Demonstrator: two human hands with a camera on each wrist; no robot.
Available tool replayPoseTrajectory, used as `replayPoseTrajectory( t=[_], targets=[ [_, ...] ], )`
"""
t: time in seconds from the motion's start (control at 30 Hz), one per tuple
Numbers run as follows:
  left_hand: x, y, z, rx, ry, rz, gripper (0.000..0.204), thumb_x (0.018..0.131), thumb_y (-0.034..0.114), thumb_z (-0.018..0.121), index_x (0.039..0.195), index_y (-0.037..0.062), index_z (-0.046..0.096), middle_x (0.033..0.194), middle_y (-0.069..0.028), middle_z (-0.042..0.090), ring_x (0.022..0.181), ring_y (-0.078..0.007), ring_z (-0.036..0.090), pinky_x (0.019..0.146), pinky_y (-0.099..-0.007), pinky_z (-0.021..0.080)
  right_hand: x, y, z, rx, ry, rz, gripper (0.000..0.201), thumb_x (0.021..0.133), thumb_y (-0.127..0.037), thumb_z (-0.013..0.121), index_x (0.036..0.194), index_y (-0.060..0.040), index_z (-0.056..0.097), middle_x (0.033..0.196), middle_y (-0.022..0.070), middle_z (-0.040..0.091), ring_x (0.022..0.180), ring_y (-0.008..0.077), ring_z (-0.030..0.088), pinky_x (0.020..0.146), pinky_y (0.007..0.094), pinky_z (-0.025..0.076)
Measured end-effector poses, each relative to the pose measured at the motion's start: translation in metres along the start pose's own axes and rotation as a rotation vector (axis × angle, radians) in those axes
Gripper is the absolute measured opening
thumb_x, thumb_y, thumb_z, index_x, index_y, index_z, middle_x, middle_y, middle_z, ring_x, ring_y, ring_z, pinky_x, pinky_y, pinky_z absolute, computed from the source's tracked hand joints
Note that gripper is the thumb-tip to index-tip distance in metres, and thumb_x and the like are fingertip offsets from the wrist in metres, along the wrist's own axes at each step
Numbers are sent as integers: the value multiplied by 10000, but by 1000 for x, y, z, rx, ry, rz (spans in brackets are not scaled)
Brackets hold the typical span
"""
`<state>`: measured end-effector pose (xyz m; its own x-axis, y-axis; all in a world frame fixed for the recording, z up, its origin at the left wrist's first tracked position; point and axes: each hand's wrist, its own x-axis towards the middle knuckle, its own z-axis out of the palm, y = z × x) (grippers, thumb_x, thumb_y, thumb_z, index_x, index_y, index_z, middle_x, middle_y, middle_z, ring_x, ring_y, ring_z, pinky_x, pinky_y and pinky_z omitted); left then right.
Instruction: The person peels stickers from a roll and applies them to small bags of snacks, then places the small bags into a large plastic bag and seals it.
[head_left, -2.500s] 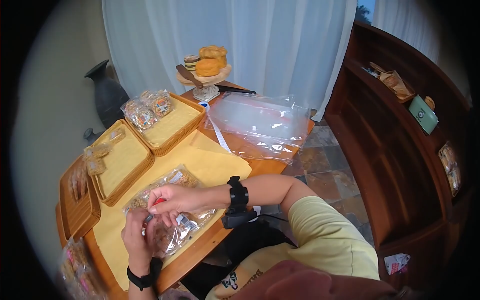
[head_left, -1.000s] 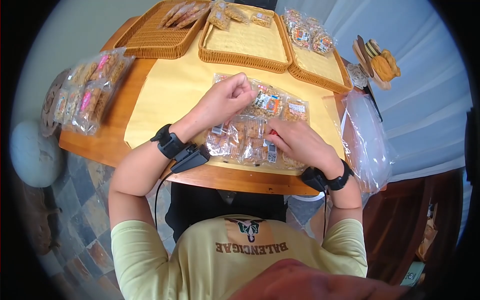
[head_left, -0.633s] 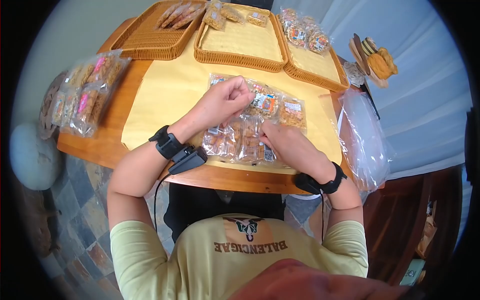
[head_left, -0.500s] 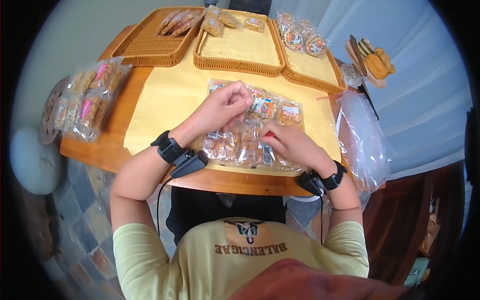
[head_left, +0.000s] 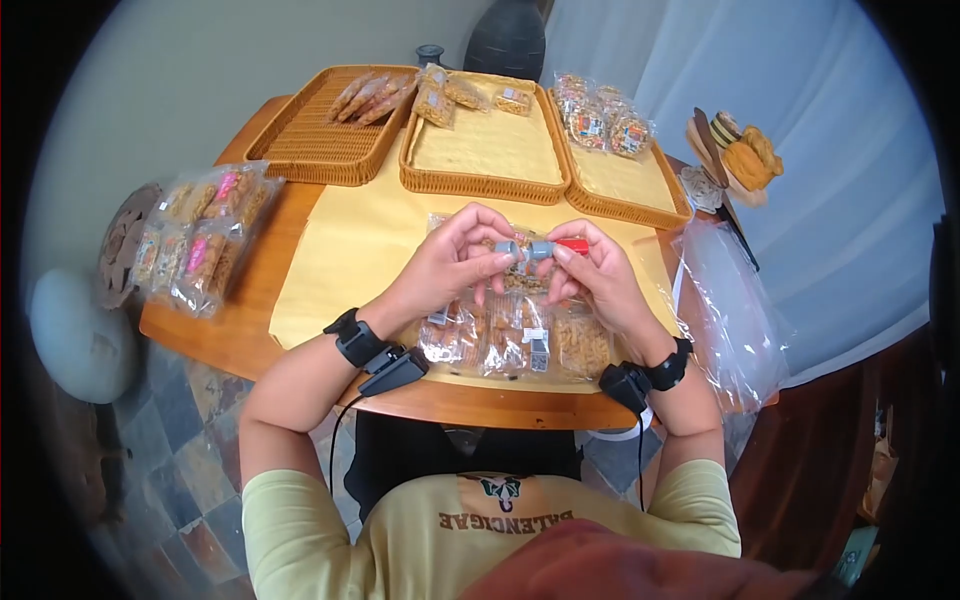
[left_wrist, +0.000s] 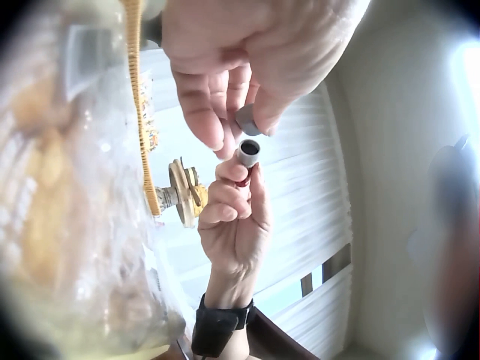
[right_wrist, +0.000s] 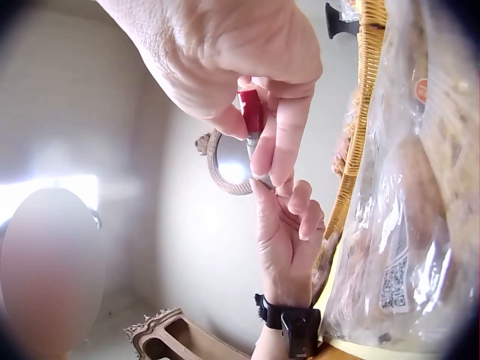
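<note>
The right hand (right_wrist: 240,52) pinches a small red tube (right_wrist: 252,111) near the left hand (right_wrist: 286,236) and a shiny clear bag (right_wrist: 401,217).

Interior of a room that reads as a small bakery or snack shop, though a home is not ruled out. Retail character shows in shallow wicker trays (head_left: 485,187) of bagged snacks (head_left: 590,128) and in bread (head_left: 745,163) displayed on a pedestal stand (head_left: 702,189); domestic character, in the pale curtain (head_left: 840,200), dark vase (head_left: 505,45) and wooden table (head_left: 222,335) over a multicoloured stone-tile floor (head_left: 190,420).
</note>
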<state>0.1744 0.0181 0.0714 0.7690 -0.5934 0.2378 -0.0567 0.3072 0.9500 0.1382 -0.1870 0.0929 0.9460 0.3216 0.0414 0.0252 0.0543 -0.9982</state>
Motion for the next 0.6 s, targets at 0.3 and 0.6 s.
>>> replayPoseTrajectory(
  t=[0.3, 0.6],
  targets=[
    [-1, -6, -2, 145, 22, -53, 120, 860, 126, 531, 912, 42, 462, 701, 13, 517, 540, -31, 494, 428, -157, 400, -32, -26, 5, -823, -161, 34, 129, 840, -162, 538, 908, -55, 515, 639, 73, 548, 556, 158, 568, 521, 272, 427],
    [-3, -5, 0, 251, -9, -84, 114, 873, 155, 517, 875, 55, 464, 665, 24, 498, 535, -28, 468, 436, -162, 374, -27, 3, 12, -1009, -231, -184, 134, 835, -179, 512, 879, -54, 492, 698, 153, 575, 652, 356, 560, 564, 408, 428]
  ],
)
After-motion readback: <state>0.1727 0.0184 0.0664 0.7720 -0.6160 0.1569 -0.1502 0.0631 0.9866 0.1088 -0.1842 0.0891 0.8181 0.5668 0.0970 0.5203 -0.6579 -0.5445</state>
